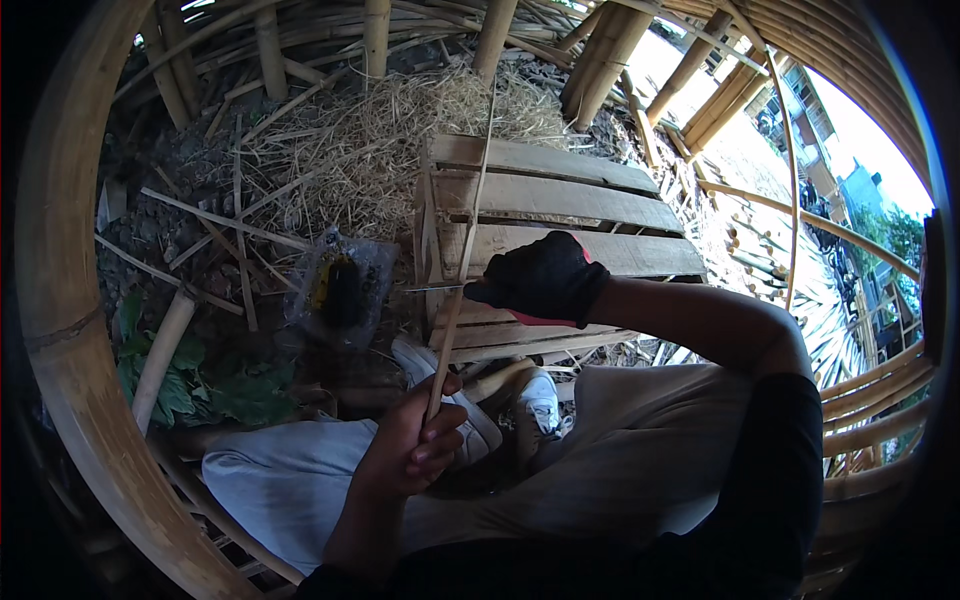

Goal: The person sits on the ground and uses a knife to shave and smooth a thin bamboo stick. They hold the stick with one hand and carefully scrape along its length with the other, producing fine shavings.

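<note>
A long, thin bamboo strip (473, 222) runs upward and away from my bare left hand (412, 440), whose fingers are wrapped round its near end. My right hand (545, 280) wears a black glove with red edging and is closed on a knife. The narrow knife blade (432, 288) points left and crosses the strip, apparently touching it. The knife's handle is hidden inside the glove. Behind both hands stands a slatted wooden crate (600, 243), apart from the strip's lower part.
A clear plastic bag (365, 270) with a black and yellow thing inside lies left of the crate. Straw-like shavings (330, 150) cover the ground beyond. A thick bamboo pole (85, 385) curves along the left, near green leaves (250, 395). Bamboo posts (375, 40) stand at the back.
</note>
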A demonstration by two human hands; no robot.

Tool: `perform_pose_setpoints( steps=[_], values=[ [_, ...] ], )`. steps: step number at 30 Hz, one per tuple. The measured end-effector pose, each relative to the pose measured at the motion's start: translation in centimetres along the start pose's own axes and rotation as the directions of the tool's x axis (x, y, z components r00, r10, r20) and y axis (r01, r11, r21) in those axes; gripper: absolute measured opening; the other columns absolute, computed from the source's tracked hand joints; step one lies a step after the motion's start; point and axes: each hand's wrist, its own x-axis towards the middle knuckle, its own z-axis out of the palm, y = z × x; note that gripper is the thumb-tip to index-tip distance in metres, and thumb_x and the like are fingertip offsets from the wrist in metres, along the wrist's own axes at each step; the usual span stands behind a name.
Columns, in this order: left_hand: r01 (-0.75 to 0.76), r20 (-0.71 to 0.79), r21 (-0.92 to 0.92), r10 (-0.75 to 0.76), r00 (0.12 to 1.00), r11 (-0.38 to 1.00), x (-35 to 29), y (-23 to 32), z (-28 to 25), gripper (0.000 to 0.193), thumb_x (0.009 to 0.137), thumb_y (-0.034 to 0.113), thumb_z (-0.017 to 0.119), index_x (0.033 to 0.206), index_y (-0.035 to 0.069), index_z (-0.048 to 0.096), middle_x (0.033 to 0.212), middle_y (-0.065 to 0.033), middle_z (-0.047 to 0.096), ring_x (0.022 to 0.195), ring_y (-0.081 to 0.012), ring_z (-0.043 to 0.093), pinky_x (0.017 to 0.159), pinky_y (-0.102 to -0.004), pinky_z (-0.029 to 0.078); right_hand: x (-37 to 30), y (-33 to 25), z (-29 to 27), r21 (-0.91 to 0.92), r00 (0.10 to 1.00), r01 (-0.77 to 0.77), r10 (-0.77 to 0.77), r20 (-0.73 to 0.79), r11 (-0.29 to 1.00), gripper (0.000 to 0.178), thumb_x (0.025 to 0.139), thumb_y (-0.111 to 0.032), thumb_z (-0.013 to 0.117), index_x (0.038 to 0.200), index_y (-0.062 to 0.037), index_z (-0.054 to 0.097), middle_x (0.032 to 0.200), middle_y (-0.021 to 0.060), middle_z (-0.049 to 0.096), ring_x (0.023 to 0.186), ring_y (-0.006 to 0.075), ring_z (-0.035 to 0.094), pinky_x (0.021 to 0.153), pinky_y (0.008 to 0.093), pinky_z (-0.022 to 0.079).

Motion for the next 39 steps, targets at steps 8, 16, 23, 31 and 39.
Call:
perform_pose_setpoints(
  steps=[8, 16, 23, 31, 39],
  values=[
    [0.007, -0.105, 0.096, 0.004, 0.994, 0.995, 0.5, -0.5, 0.7, 0.015, 0.108, 0.03, 0.041, 0.105, 0.018, 0.049, 0.056, 0.0043, 0.036, 0.034, -0.0052, 0.032, 0.027, -0.0194, 0.022, 2.1, 7.2, 2.0, -0.14, 0.998, -0.027, 0.034, 0.049, 0.99, 0.034, 0.102, -0.049, 0.046, 0.11, -0.0272, 0.071, 0.087, 0.0009, 0.071, 0.079, 0.0235, 0.07, 0.065, 0.0386, 0.056],
    [0.091, 0.11, -0.054, -0.085, 0.99, 0.994, -0.8, -1.2, 1.1, 0.019, 0.11, 0.026, 0.032, 0.111, 0.013, 0.046, 0.06, 0.0005, 0.04, 0.035, -0.0076, 0.036, 0.024, -0.021, 0.027, 2.8, 17.7, 1.7, -0.284, 0.841, -0.456, 0.513, 0.172, 0.843, 0.062, 0.101, -0.061, 0.034, 0.098, -0.0141, 0.074, 0.093, 0.0084, 0.074, 0.088, 0.0311, 0.07, 0.078, 0.0428, 0.053],
    [0.193, 0.152, -0.186, -0.166, 0.974, 0.963, -0.2, -0.9, 0.6, 0.021, 0.11, 0.024, 0.03, 0.114, 0.012, 0.046, 0.059, -0.0003, 0.04, 0.035, -0.0084, 0.037, 0.024, -0.0219, 0.03, 0.8, 16.4, 4.2, 0.337, 0.717, -0.692, 0.661, 0.22, 0.638, 0.065, 0.099, -0.065, 0.039, 0.089, -0.009, 0.071, 0.084, 0.0096, 0.07, 0.075, 0.0257, 0.066, 0.074, 0.0391, 0.051],
    [0.175, 0.147, -0.183, -0.149, 0.978, 0.967, 0.2, -0.7, 0.2, 0.022, 0.111, 0.025, 0.029, 0.115, 0.01, 0.045, 0.059, -0.0006, 0.041, 0.036, -0.0075, 0.039, 0.023, -0.0206, 0.032, 1.3, 13.6, 2.7, 0.676, 0.629, -0.727, 0.513, 0.585, 0.121, 0.06, 0.097, -0.066, 0.049, 0.083, -0.0093, 0.061, 0.054, -0.0055, 0.038, 0.038, 0.0093, 0.037, 0.036, 0.0289, 0.03],
    [0.245, 0.309, -0.348, -0.136, 0.941, 0.905, -0.6, 0.1, -1.1, 0.019, 0.109, 0.018, 0.028, 0.117, 0.008, 0.043, 0.064, -0.0055, 0.045, 0.04, -0.012, 0.044, 0.027, -0.0223, 0.038, -0.4, 9.1, 1.2, 0.611, 0.617, -0.735, 0.082, 0.782, -0.295, 0.059, 0.096, -0.072, 0.044, 0.077, -0.0156, 0.046, 0.055, -0.0064, 0.036, 0.038, 0.0072, 0.033, 0.033, 0.0267, 0.023]
  ],
)
